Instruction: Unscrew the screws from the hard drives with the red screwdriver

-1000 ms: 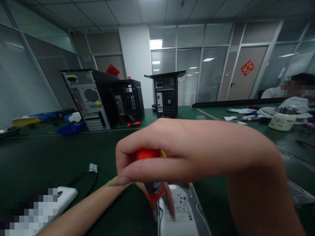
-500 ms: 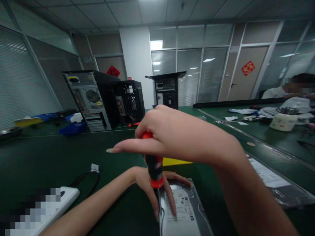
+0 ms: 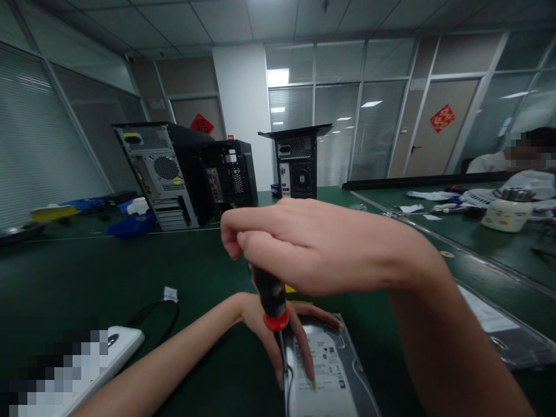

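My right hand [image 3: 299, 243] is closed round the top of a screwdriver [image 3: 271, 292] with a black and red handle. The thumb is folded against the curled fingers. Its shaft points down along the left side of a hard drive [image 3: 324, 399], and the tip is hard to make out. The silver drive lies on the green table [image 3: 204, 359] with its white label up. My left hand [image 3: 271, 324] holds the drive, fingers spread over its label and far end, astride the screwdriver shaft. Part of a yellow object [image 3: 291, 288] shows behind my right hand.
Computer cases [image 3: 182, 174] stand at the back left, another case [image 3: 299, 165] at back centre. A white power strip [image 3: 124, 341] with a cable lies front left. On the right are a clear plastic pack [image 3: 499, 336] and a cream jar [image 3: 506, 215]. A person [image 3: 490, 162] sits far right.
My right hand has turned on the screwdriver handle. Its thumb, stretched out to the left before, is now folded in, covering the red handle top. My left hand has stayed on the hard drive.
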Demonstrator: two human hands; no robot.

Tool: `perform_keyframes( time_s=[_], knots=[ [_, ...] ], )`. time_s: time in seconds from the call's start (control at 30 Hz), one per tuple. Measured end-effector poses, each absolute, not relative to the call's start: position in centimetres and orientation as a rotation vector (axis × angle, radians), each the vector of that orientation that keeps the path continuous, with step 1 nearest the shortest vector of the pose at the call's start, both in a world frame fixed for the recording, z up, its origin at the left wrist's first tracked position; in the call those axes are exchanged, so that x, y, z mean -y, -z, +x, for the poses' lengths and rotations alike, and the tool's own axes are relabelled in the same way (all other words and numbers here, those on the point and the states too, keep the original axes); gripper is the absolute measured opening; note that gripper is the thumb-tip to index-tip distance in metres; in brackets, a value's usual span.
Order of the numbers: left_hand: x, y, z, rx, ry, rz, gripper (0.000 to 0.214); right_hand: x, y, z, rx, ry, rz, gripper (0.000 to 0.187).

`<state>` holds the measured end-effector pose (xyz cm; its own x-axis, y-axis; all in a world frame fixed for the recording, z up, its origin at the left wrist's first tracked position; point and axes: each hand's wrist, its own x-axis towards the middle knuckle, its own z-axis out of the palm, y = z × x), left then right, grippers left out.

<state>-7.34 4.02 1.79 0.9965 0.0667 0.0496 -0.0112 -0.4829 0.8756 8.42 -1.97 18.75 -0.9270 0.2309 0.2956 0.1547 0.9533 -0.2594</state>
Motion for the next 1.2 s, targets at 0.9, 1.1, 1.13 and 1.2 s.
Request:
perform_keyframes(
  time_s=[0.9, 1.1, 1.13, 1.2],
  knots=[
    [-3.3, -2.3, -7.4, -0.089, -0.1, 2.105, 0.036, 2.1, -19.8, 10.0, 2.851, -0.446, -0.207, 0.021],
    [-3.3, -2.4, -7.4, -0.276, 0.003, 2.011, 0.04, 3.1, -19.5, 9.7, 2.795, -0.365, -0.327, 0.027],
    [-3.3, -2.5, -7.4, -0.298, 0.023, 2.0, 0.041, 3.3, -19.4, 9.6, 2.803, -0.348, -0.348, 0.03],
    [-3.4, -2.4, -7.3, -0.304, 0.043, 1.991, 0.041, 3.6, -19.4, 9.3, 2.821, -0.333, -0.389, 0.036]
  ],
)
